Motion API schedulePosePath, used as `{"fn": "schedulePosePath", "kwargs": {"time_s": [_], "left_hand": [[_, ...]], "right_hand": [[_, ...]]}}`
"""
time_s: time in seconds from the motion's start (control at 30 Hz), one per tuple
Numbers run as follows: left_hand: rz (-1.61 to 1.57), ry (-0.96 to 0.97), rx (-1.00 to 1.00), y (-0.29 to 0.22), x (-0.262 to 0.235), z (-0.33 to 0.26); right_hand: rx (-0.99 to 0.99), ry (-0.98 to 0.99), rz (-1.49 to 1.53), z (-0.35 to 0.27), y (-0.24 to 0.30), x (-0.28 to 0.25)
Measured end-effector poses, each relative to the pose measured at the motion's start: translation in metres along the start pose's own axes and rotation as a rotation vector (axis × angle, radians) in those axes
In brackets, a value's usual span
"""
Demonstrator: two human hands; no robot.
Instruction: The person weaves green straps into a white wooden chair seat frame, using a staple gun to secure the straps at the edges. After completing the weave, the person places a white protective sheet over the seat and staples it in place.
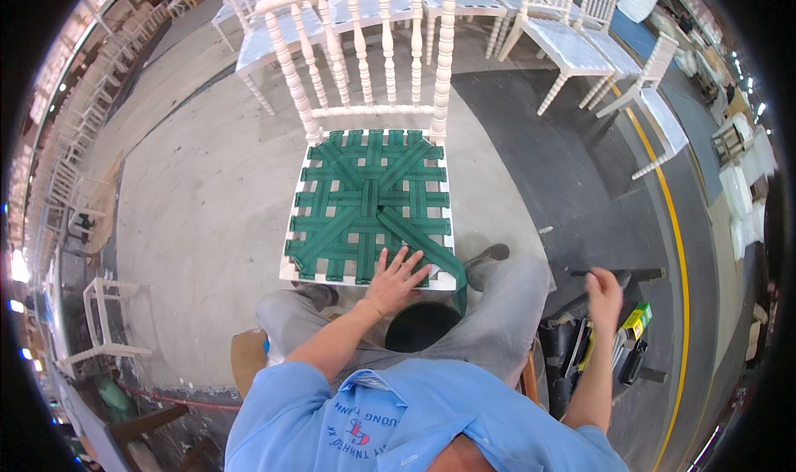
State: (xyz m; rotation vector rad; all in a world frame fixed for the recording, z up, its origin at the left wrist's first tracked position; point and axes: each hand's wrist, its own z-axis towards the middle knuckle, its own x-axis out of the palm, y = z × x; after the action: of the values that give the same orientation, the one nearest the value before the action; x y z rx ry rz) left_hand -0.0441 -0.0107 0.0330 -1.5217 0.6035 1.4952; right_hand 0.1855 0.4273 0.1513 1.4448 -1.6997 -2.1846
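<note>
A white wooden chair (377, 111) with turned spindles stands in front of me, its seat woven with green webbing (371, 198). Diagonal straps cross over the weave. One loose strap (461, 294) runs from the middle to the near right corner and hangs over the edge. My left hand (398, 283) lies with spread fingers on the near edge of the seat, beside that strap. Off to the right, my right hand (604, 296) is raised near the tool holder (565, 339), its fingers curled closed. Whatever it may hold is hidden.
Beside my right leg are a yellow-green box (637, 321) and a black tool (633, 363). White chairs (568, 45) stand in rows at the back. A bare white chair frame (101, 323) is at the left. A yellow line (680, 256) marks the floor at the right.
</note>
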Motion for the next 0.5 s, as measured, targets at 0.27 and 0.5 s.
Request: {"fn": "schedulePosePath", "kwargs": {"time_s": [0.27, 0.5], "left_hand": [[0.07, 0.032, -0.23, 0.01, 0.001, -0.008], [-0.544, -0.393, -0.613, -0.023, 0.007, -0.004]], "right_hand": [[-0.306, 0.663, -0.196, 0.003, 0.049, 0.285], [0.089, 1.047, -0.045, -0.029, 0.054, 0.287]]}}
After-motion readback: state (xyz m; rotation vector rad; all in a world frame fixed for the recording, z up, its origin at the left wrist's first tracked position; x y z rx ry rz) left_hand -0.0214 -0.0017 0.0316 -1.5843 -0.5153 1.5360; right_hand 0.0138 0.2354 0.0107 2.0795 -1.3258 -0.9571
